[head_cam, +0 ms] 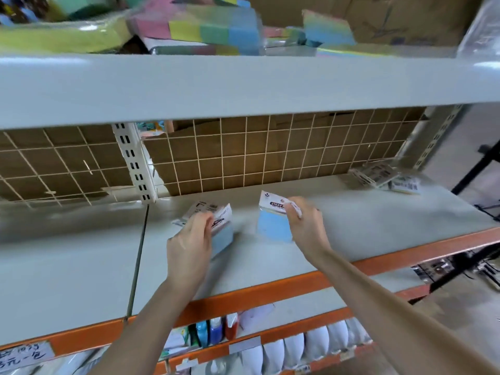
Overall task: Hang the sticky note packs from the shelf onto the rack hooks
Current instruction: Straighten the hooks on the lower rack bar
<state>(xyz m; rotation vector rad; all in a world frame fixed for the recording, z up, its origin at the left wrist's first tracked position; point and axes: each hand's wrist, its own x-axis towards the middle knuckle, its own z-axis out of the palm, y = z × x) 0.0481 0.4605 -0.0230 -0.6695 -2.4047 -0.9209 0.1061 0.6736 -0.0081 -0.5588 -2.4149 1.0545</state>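
1. Two bare forearms are reaching up from the bottom edge over the grey metal shelf board with an orange front rail [81, 266].
2. At mid-board, the left hand [189, 239] is curling its fingers round a stack of blue sticky note packs with white header cards [219, 226]; the stack is tilting, its long axis running from the board up and away to the right, headers uppermost. Part of the print "NOTE" is showing beside the fingers.
3. Just right of that stack, apart from it, the right hand [305, 226] is pinching the header of a single pale blue sticky note pack in a clear sleeve [273, 223]. It is hanging nearly upright above the board, header on top, face toward the camera, reading "STICKY"; the rest is covered.
4. Behind the board, a white wire grid rack panel [270, 147] is standing against brown cardboard.
5. At the board's far right corner, more flat packs with printed labels [387, 177] are lying blurred.
6. On the shelf above the board, multicoloured pastel note blocks [211, 28] are lying piled.
7. Below the rail's left end, a handwritten paper tag [24, 355] is showing; its writing is unclear.
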